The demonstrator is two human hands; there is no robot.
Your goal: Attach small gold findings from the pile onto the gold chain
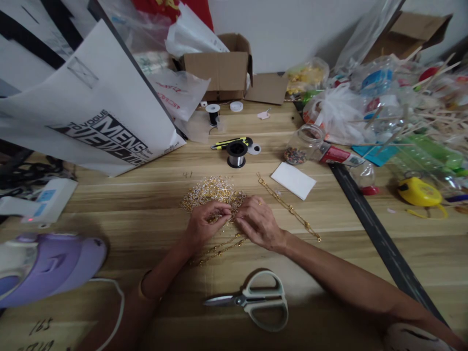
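My left hand (208, 223) and my right hand (259, 223) meet almost fingertip to fingertip over the table. Each is closed in a pinch; whatever sits between the fingers is too small to make out. Just beyond them spreads a pile of small gold and clear beads or findings (208, 190). A gold chain (219, 252) with beads trails on the wood below my hands, its upper end close under my right fingers. Another gold chain (290, 209) lies stretched out to the right of my right hand. Nearer me rest scissors (265, 300) with pale handles, blades pointing left.
Behind the pile stand a wire spool (236, 155), a yellow-black cutter (223, 144) and a black thread spool (212, 114). At right are a folded white paper (293, 180), a bead jar (305, 144) and a tape measure (419, 191). A white bag (120, 107) and purple appliance (62, 265) stand left.
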